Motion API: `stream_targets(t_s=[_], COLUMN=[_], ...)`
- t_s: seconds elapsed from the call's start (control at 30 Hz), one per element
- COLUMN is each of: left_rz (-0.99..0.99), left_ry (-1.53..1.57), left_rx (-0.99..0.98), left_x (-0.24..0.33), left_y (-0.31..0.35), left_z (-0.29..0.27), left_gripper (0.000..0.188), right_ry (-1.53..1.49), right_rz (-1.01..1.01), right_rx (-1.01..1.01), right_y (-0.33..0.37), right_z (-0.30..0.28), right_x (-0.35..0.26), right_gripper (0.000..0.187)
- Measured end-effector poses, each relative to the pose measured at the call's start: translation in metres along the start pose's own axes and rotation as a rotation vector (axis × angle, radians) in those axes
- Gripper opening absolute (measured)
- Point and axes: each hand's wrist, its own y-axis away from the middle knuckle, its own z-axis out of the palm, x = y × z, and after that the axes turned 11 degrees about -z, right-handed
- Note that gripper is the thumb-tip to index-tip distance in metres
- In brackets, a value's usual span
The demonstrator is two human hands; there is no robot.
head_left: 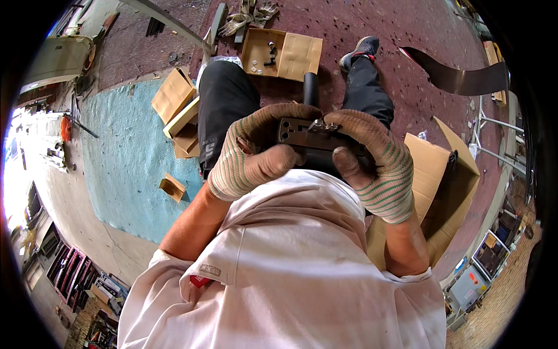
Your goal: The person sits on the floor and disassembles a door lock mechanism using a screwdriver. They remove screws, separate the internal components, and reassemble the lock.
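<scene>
Both my hands wear striped knit work gloves with dirty fingertips. Over my lap I hold a black metal bracket (295,131) with round holes at its left end. My left hand (251,156) grips that end, thumb on the near side and fingers over the far side. My right hand (381,166) is curled round the right end, its fingers beside a small shiny bolt-like fitting (317,125) on top. A black tube (311,90) sticks up just beyond; whether it joins the bracket is hidden by my fingers.
An open cardboard box (297,55) with small black parts lies ahead on the reddish floor. More cardboard (427,168) is at my right, and brown boxes (174,96) stand on a blue mat (119,151) at left. Gloves (247,20) and a curved dark strip (459,78) lie farther off.
</scene>
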Motion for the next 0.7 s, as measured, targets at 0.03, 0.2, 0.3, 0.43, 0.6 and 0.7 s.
stream_targets(t_s=[0.03, 0.2, 0.3, 0.43, 0.6, 0.7], left_rz=[-0.007, 0.007, -0.021, -0.028, -0.043, -0.034], left_ry=[0.002, -0.015, -0.162, -0.228, -0.299, -0.272], left_rx=[-0.015, 0.025, 0.061, 0.122, 0.162, 0.122], left_x=[0.002, 0.002, 0.003, 0.001, -0.001, -0.003], left_y=[0.0, -0.001, 0.0, -0.002, 0.001, 0.001], left_z=[0.0, 0.008, 0.007, 0.009, 0.006, 0.006], left_gripper=[0.067, 0.069, 0.066, 0.06, 0.053, 0.051], right_ry=[-0.027, -0.061, -0.073, -0.068, -0.073, -0.04], right_rz=[0.021, 0.063, 0.046, 0.044, 0.004, -0.076], right_rx=[0.007, 0.019, 0.025, 0.013, -0.005, -0.016], right_y=[0.001, 0.0, 0.0, -0.002, -0.005, -0.013], right_z=[0.0, -0.001, 0.001, 0.0, -0.001, -0.003], right_x=[-0.001, -0.004, -0.004, -0.007, -0.005, -0.005], right_gripper=[0.032, 0.033, 0.034, 0.031, 0.029, 0.027])
